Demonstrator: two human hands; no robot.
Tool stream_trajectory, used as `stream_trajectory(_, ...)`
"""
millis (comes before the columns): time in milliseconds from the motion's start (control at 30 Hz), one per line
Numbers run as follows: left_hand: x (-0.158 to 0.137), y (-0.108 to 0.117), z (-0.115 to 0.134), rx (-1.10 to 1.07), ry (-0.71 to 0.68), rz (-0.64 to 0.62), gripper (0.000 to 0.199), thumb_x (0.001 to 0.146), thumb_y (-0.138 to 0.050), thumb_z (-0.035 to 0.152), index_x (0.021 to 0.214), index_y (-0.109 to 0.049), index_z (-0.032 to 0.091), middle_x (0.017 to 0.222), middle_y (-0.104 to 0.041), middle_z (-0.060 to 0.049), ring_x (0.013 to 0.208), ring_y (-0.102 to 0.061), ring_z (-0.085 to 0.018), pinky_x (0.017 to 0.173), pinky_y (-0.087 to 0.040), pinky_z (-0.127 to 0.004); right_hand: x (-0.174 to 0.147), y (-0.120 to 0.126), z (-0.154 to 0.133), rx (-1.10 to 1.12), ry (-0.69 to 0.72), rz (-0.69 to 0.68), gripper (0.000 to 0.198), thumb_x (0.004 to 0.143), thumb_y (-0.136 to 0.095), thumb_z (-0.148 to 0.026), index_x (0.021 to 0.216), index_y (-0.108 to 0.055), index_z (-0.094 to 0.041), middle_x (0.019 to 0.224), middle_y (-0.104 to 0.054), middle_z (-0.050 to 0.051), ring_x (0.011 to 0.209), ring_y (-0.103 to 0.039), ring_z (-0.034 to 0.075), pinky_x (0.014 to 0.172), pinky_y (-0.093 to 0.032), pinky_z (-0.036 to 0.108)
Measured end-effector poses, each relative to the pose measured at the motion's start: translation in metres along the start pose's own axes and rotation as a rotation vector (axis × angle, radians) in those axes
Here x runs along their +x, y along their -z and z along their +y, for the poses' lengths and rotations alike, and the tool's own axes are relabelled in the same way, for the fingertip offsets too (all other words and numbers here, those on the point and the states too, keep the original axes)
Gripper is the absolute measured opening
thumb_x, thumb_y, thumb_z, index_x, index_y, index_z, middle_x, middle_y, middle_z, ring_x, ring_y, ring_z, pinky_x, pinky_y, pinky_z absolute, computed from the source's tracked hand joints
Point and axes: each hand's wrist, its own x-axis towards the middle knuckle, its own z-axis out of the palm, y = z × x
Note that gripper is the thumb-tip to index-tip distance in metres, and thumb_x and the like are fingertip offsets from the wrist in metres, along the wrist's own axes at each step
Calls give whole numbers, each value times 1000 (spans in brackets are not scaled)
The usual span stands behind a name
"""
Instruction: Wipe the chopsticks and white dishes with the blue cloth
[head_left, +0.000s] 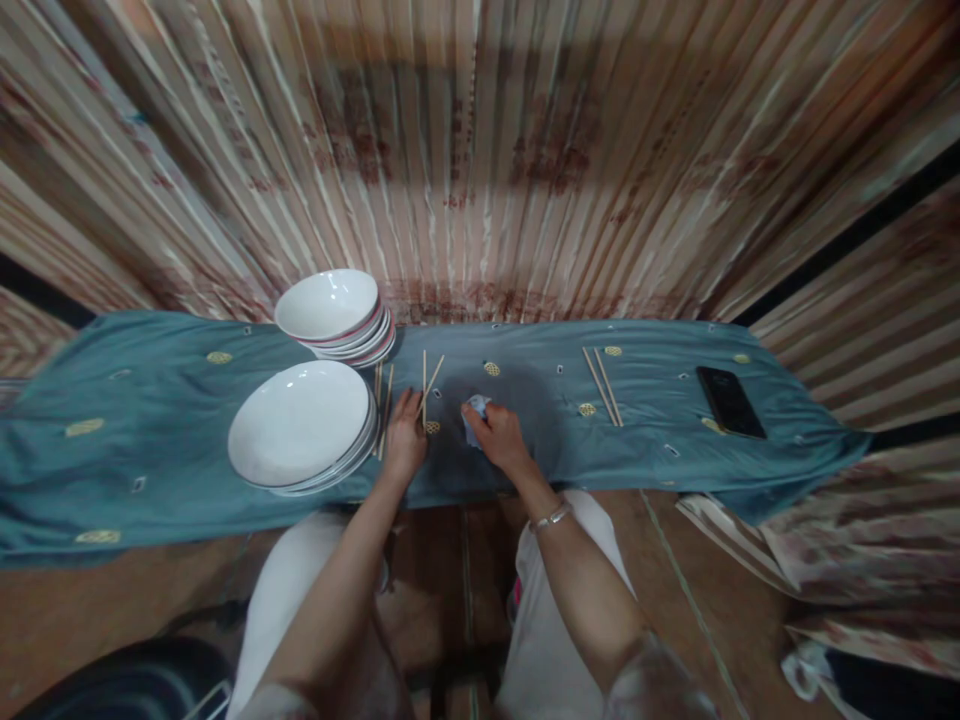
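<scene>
My left hand (404,437) is at the middle of the cloth-covered table, right of the plates. Its fingers are closed on the lower end of a slanted chopstick (433,378), which crosses a straighter chopstick (424,366) on the cloth. More chopsticks (386,405) lie between this hand and the plates. My right hand (501,436) grips a crumpled pale blue cloth or tissue (475,418), partly hidden by the fingers. Farther right, a pair of chopsticks (602,386) lies side by side.
A stack of white plates (298,425) stands at the left, with stacked white bowls (330,308) behind it. A black phone (730,401) rests near the right end of the green tablecloth (165,420). Patterned curtains (465,160) hang behind the table.
</scene>
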Motion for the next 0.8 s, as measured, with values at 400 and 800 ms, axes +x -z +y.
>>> stream_trajectory(400, 2, 13, 8, 206, -6, -50, 38, 81, -54, 27, 116, -60, 15, 109, -65, -13, 101, -62, -28, 91, -49, -41, 11, 13, 15, 241, -195, 52, 53, 98, -23, -42, 82, -66, -15, 85, -71, 15, 89, -66, 23, 71, -43, 26)
stream_trajectory(800, 6, 28, 26, -60, 165, -114, 26, 79, -49, 19, 94, -70, 16, 93, -68, -10, 88, -64, -23, 82, -46, -33, 23, 7, 47, 1391, -541, 123, 36, 83, -47, -51, 84, -64, -20, 72, -68, -1, 81, -64, 17, 73, -49, 26)
